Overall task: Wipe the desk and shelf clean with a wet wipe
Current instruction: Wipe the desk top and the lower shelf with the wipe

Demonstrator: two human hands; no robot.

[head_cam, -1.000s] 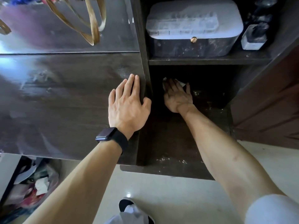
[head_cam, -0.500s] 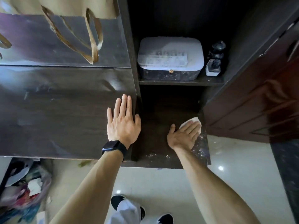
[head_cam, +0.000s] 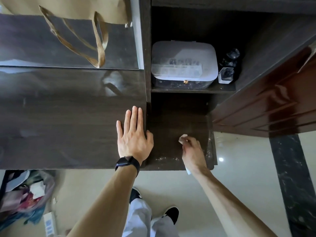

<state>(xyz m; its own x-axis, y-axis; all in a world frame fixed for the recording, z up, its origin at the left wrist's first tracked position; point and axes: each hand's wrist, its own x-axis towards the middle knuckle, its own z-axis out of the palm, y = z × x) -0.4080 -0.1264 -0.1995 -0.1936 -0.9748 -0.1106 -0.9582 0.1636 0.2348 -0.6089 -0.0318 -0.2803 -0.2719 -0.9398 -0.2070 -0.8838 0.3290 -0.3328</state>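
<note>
A dark wooden desk (head_cam: pixel 68 117) fills the left of the view, and beside it a lower dark shelf (head_cam: pixel 174 120) opens to the right. My left hand (head_cam: pixel 134 137), with a black watch on the wrist, lies flat and open on the desk's right edge. My right hand (head_cam: pixel 193 152) is down on the shelf near its front right corner, holding a white wet wipe (head_cam: pixel 182 138) whose corner sticks out past the fingers. White dust specks lie along the shelf's front edge and right rim.
An upper shelf holds a dusty white-lidded box (head_cam: pixel 183 64) and a small dark bottle (head_cam: pixel 226 72). A tan bag with straps (head_cam: pixel 95 40) sits at the desk's back. A reddish-brown door (head_cam: pixel 273 103) stands right. A bag of rubbish (head_cam: pixel 25 194) lies on the floor left.
My right hand has drawn the wipe from the back of the shelf to its front right, then slightly left. The head has pulled back, so more cabinet shows. My left hand stays put.
</note>
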